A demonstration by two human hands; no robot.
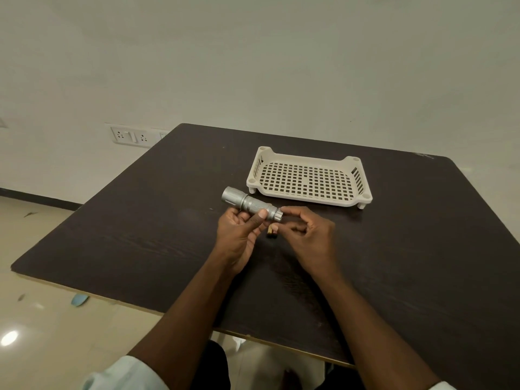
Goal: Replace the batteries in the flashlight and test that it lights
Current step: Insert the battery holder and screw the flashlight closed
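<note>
A silver flashlight (249,203) is held just above the dark table (140,235), its wide head pointing up-left. My left hand (239,235) grips the barrel from below, thumb on top. My right hand (305,237) pinches the ribbed tail cap (277,214) at the flashlight's right end with finger and thumb. A small dark battery (271,234) with a pale tip lies on the table just under my hands, partly hidden by my fingers.
A cream perforated plastic tray (365,197) stands on short feet behind the flashlight, nothing in it. The table's left and near edges drop to a tiled floor (42,319). A wall socket panel (132,135) sits behind the table's left corner.
</note>
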